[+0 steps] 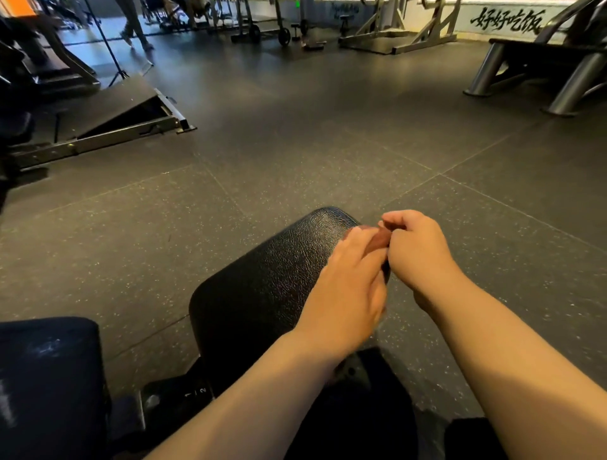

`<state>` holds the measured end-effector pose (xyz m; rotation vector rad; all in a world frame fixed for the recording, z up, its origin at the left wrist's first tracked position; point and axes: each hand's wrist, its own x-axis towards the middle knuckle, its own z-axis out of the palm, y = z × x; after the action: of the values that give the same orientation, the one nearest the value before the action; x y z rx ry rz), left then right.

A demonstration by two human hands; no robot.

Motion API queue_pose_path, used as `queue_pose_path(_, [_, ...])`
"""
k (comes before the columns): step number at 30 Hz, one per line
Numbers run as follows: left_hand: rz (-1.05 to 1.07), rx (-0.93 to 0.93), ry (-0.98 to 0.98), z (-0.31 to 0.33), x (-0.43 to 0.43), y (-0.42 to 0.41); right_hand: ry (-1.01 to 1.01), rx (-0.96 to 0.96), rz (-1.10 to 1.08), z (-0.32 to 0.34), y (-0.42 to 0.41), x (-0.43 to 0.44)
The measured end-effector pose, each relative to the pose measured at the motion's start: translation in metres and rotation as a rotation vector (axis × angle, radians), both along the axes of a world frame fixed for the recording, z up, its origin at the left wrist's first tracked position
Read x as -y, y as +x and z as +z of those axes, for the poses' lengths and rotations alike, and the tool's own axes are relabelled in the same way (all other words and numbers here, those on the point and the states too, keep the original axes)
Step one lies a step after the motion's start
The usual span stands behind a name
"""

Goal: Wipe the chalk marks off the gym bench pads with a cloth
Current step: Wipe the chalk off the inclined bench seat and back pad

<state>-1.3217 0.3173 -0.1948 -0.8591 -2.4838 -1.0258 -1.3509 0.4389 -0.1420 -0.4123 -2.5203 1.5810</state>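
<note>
Two hands, left hand (345, 289) and right hand (417, 249), one brown cloth (379, 241), two black bench pads (262, 282).

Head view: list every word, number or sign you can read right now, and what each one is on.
"好好吃饭": large black brush characters on the far wall.
"1" and "2": small white numbers on the bench's adjustment bracket, between the two pads.
Dark writing on the far wall near top centre: too small and blurred to read.
Green light at top centre: too blurred to tell any text.
No text shows on the black pad or the cloth.
</note>
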Motion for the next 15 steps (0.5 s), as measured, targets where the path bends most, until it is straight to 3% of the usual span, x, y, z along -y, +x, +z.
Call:
queue_pose_path(2, [0.027,-0.019,-0.04,-0.023,0.009,0.027,-0.016,-0.011,-0.013,-0.003,-0.002,0.0])
queue_pose_path(7, [0.389,0.026,-0.09,-0.057,0.029,0.088,0.171,0.008,0.102,-0.008,0.0,0.003])
queue_pose_path(12, [0.428,0.295,0.166,-0.034,0.018,0.062,0.48,-0.052,0.3,-0.026,0.017,0.015])
queue_pose_path(15, [0.368,0.295,0.13,-0.03,0.021,0.053,0.651,-0.072,0.382,-0.04,0.021,0.021])
